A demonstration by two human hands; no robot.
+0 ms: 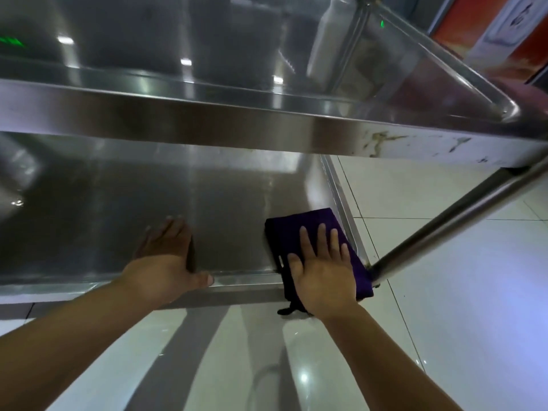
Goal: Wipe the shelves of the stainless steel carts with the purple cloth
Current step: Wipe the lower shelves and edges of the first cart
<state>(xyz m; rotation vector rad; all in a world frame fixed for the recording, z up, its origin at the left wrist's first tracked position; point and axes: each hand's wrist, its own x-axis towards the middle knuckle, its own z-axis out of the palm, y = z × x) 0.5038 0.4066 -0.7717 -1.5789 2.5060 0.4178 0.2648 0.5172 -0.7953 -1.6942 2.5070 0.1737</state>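
Note:
A folded purple cloth [299,229] lies on the near right corner of the cart's lower steel shelf [148,203], partly hanging over the front rim. My right hand [321,268] presses flat on it with fingers straight and spread. My left hand [169,259] rests on the same shelf to the left, fingers reaching onto the shelf surface and thumb lying along the front rim. The upper shelf [207,120] spans the view above both hands.
A round steel leg [462,209] slants up from the lower shelf's near right corner to the upper shelf. A white bottle [329,37] stands on the upper shelf at the back right. Glossy white floor tiles [444,292] lie below and to the right.

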